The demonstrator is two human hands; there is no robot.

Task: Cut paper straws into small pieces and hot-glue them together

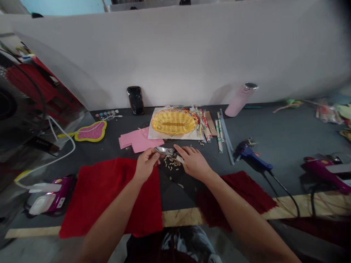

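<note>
Held by the pale handle in the closed fingers of the right hand (196, 162), silver-coloured metal shears with a curved blade (166, 150) are found at the table's middle, just above a loose heap of short, pale, rod-like pieces (172, 162). The thumb and fingers of the left hand (147, 162) are drawn together at the blade tip; whether something small is pinched there cannot be told. By judgement, many pieces have already been cut; the amount left uncut cannot be determined. Beyond the blades are listed flat pink paper sheets (139, 139) and an oval yellow woven basket (174, 122), set on a white sheet. A bright red fabric square (117, 193) is laid at left, a dark red cloth (244, 191) at right, partly covered by the right forearm. Farther right are placed slim packets with green markings (219, 135), a blue glue gun (252, 155) and a pink cylindrical bottle (241, 99); a black-screened phone (135, 100) is propped against the white backdrop (175, 54). Brands: none legible; the packets' green print cannot be read.
</note>
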